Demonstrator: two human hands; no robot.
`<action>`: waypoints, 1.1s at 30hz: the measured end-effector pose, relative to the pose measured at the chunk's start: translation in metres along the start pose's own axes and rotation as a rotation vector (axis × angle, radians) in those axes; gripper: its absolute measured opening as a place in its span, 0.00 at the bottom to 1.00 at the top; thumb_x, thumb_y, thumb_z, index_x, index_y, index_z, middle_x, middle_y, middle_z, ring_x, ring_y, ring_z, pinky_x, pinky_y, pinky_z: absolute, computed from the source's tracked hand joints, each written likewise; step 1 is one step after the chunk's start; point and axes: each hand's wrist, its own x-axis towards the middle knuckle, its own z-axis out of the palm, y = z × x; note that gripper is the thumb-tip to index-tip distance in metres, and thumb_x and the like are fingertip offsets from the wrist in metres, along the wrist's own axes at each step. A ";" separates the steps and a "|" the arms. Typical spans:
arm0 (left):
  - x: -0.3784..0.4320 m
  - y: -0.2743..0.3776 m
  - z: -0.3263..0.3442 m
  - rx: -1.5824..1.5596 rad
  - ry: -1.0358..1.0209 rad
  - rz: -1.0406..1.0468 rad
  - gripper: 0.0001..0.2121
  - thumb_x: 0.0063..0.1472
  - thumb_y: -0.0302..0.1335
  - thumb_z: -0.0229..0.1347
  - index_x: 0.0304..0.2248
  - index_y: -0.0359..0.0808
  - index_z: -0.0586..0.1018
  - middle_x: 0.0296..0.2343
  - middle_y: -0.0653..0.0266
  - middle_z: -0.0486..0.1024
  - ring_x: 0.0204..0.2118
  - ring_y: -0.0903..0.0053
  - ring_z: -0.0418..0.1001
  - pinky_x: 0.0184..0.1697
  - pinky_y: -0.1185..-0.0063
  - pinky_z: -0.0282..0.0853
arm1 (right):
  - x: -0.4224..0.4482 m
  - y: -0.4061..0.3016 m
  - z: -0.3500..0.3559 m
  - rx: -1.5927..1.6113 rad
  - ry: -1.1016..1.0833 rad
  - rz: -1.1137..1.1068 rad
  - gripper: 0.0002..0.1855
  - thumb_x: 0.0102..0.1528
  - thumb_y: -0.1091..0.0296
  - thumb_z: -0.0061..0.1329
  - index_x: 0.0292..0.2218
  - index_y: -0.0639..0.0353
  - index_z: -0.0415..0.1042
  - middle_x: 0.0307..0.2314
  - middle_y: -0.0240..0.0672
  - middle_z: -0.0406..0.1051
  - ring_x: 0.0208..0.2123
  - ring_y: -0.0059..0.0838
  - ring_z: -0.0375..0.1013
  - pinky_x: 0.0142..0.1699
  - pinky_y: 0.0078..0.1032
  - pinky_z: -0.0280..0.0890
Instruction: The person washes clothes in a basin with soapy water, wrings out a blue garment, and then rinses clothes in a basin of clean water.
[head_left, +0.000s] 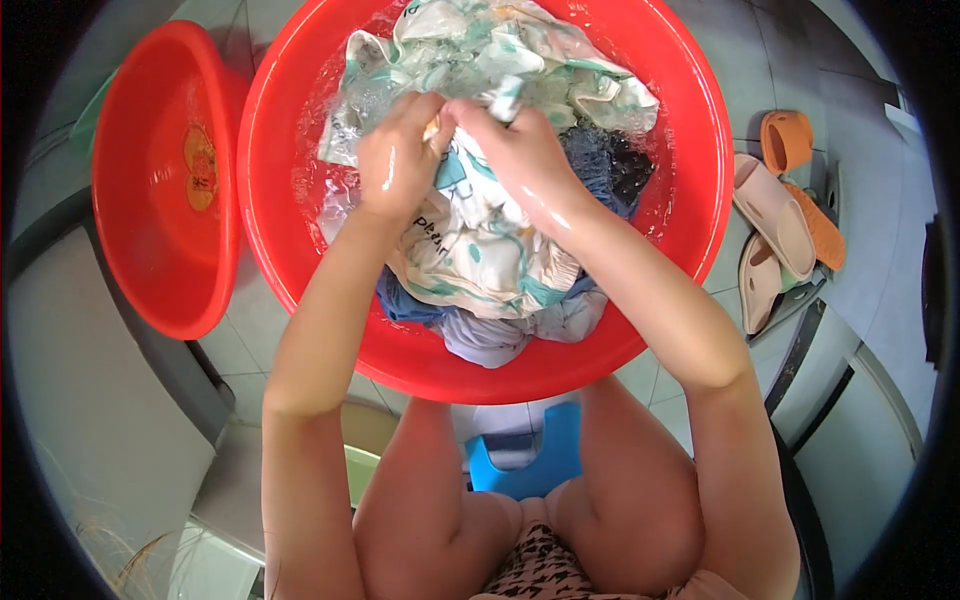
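A large red plastic basin (480, 386) holds water and wet laundry in front of me. Both my left hand (401, 154) and my right hand (525, 154) grip a wet white garment with green print (487, 262), close together above the basin's middle. The garment bears black lettering and has a gathered edge at the lower right. More of the patterned white cloth floats beyond my hands. Dark blue cloth (592, 161) lies to the right, blue cloth (412, 300) at the lower left, and pale lilac cloth (487, 341) nearest me. My fingertips are partly hidden in the fabric.
A smaller red basin (161, 225) stands tilted against the large one's left side. Orange and beige slippers (772, 214) sit on a rack at the right. A blue plastic stool (517, 476) is between my legs. Grey cabinets or appliances flank both sides of the tiled floor.
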 end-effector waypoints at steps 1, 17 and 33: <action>0.002 -0.004 -0.001 -0.002 -0.042 -0.019 0.10 0.59 0.40 0.52 0.33 0.43 0.76 0.32 0.61 0.74 0.31 0.61 0.73 0.32 0.71 0.70 | 0.001 -0.003 -0.006 -0.232 -0.033 -0.142 0.15 0.54 0.56 0.49 0.28 0.62 0.73 0.20 0.42 0.73 0.24 0.40 0.74 0.30 0.35 0.65; -0.026 -0.059 0.073 0.231 -0.603 -0.133 0.19 0.57 0.32 0.46 0.49 0.43 0.69 0.51 0.57 0.62 0.56 0.58 0.56 0.56 0.63 0.56 | 0.053 0.098 -0.031 -1.186 -0.214 -0.278 0.13 0.52 0.65 0.41 0.39 0.55 0.70 0.32 0.41 0.73 0.32 0.40 0.75 0.34 0.33 0.70; 0.004 0.007 -0.005 -0.205 0.109 -0.138 0.13 0.57 0.37 0.53 0.29 0.34 0.78 0.24 0.49 0.75 0.27 0.53 0.73 0.32 0.67 0.70 | 0.003 -0.006 0.029 0.640 0.079 0.361 0.19 0.59 0.54 0.41 0.27 0.62 0.69 0.17 0.27 0.64 0.18 0.18 0.59 0.24 0.23 0.57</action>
